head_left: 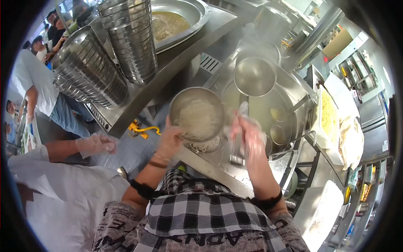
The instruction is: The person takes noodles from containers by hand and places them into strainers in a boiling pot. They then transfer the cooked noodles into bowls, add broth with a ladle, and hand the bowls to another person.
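My left hand (169,142) grips the rim of a metal bowl (173,101) and holds it tilted, with pale noodles (197,115) in it; they look slightly blurred. In my right hand (248,132), which wears a clear glove, is the handle of a large metal ladle (255,77). The ladle's round cup is over a wide pot (285,94) of cloudy liquid. Partly hidden beneath the bowl, more noodles (205,145) lie near the counter's front edge. Small round strainers (277,134) sit at the pot's right side.
Tall stacks of metal bowls (90,63) and a large basin (201,12) of brownish food stand on the left counter. A co-worker's gloved hand (100,144) is close on my left. At right is a tray of yellow noodles (328,111). Steam rises at the back.
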`<state>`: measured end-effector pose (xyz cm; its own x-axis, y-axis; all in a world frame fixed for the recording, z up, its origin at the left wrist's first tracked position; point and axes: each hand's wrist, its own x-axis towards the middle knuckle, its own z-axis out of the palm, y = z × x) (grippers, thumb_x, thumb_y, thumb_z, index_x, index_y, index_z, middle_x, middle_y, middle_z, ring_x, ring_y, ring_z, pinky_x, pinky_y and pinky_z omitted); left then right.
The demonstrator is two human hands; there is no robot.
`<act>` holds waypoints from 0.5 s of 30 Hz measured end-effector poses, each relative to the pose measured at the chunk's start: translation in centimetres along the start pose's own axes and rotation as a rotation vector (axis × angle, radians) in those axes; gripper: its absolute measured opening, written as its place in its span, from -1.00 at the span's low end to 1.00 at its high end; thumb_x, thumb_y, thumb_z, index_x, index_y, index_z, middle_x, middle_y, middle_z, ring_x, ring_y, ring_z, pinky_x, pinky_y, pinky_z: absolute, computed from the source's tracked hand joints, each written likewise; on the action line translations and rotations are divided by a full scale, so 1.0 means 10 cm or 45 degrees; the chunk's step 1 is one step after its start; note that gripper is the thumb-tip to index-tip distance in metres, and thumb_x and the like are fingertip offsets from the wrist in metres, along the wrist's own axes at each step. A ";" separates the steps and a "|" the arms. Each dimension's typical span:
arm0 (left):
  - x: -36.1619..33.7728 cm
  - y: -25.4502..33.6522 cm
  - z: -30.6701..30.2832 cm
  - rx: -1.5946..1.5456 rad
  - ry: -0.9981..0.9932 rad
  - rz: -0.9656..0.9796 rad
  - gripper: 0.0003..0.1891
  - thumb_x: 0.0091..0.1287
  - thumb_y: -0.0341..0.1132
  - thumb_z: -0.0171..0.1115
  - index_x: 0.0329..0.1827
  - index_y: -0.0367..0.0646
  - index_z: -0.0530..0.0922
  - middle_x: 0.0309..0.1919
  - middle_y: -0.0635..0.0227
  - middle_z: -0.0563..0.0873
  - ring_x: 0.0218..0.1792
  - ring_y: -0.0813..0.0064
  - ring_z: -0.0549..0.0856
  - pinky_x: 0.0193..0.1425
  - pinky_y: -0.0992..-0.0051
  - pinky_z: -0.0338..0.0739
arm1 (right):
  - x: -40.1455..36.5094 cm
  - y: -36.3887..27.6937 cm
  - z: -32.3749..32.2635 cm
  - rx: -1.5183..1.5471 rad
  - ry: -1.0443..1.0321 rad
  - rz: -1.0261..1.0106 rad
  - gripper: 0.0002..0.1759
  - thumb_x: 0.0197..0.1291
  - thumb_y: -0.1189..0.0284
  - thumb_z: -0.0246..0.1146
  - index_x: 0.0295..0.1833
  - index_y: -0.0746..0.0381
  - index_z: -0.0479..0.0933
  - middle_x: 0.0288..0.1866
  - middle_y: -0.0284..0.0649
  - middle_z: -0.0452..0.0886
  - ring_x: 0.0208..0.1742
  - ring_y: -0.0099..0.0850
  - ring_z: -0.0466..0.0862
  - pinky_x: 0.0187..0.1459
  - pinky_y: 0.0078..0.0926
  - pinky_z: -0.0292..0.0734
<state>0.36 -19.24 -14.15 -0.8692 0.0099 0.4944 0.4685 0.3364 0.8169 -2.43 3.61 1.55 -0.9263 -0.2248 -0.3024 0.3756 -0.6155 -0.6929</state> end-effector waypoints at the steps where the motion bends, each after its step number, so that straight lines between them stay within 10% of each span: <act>1: -0.09 0.02 -0.14 0.234 0.026 0.084 -0.84 -0.07 -0.56 0.05 -0.38 -0.20 0.44 -0.37 0.22 0.54 -0.28 0.26 0.56 -0.05 0.19 0.47 | 0.14 0.00 -0.02 0.078 -0.093 -0.011 -0.79 0.14 0.50 0.01 -0.12 0.35 0.35 -0.45 -0.23 0.48 -0.49 -0.44 0.50 -0.44 -0.49 0.49; 3: -0.33 0.06 -0.34 0.290 0.064 -0.003 -0.84 -0.09 -0.58 0.04 -0.41 -0.20 0.45 -0.45 0.22 0.55 -0.28 0.22 0.56 -0.03 0.26 0.45 | 0.57 -0.01 0.18 -0.127 0.342 0.038 -0.85 0.11 0.51 0.03 -0.19 0.32 0.39 -0.44 -0.25 0.48 -0.49 -0.46 0.50 -0.40 -0.53 0.52; 8: -0.95 -0.18 -0.67 0.014 0.043 -0.221 -0.70 -0.13 -0.58 0.00 -0.26 -0.23 0.46 -0.33 0.21 0.58 -0.19 0.25 0.55 -0.01 0.41 0.40 | 1.65 0.36 -0.26 0.562 0.287 0.043 -0.89 0.09 0.53 0.04 -0.49 0.21 0.35 -0.56 -0.32 0.42 -0.61 -0.56 0.45 -0.62 -0.65 0.50; 10: -0.80 0.22 -0.73 -1.215 0.469 -1.144 -0.48 -0.16 -0.55 -0.01 0.01 -0.27 0.36 -0.09 0.21 0.51 -0.03 0.32 0.49 0.07 0.43 0.35 | 1.89 0.50 -0.43 0.788 0.561 0.077 -0.86 0.10 0.53 0.04 -0.51 0.18 0.30 -0.62 -0.35 0.39 -0.64 -0.56 0.42 -0.68 -0.71 0.44; 15: -1.12 0.19 -0.83 -1.025 0.396 -1.256 -0.32 -0.20 -0.52 0.01 0.17 -0.29 0.21 0.08 0.20 0.38 0.07 0.34 0.42 0.12 0.43 0.33 | 2.05 0.79 -0.75 0.749 0.615 -0.021 -0.84 0.15 0.36 0.02 -0.40 0.19 0.37 -0.64 -0.35 0.40 -0.66 -0.47 0.42 -0.62 -0.53 0.44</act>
<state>12.26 -26.53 -15.70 -0.8768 -0.1681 -0.4506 -0.2829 -0.5773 0.7659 -18.21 -0.17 -15.07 -0.7645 0.0599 -0.6418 0.1585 -0.9477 -0.2772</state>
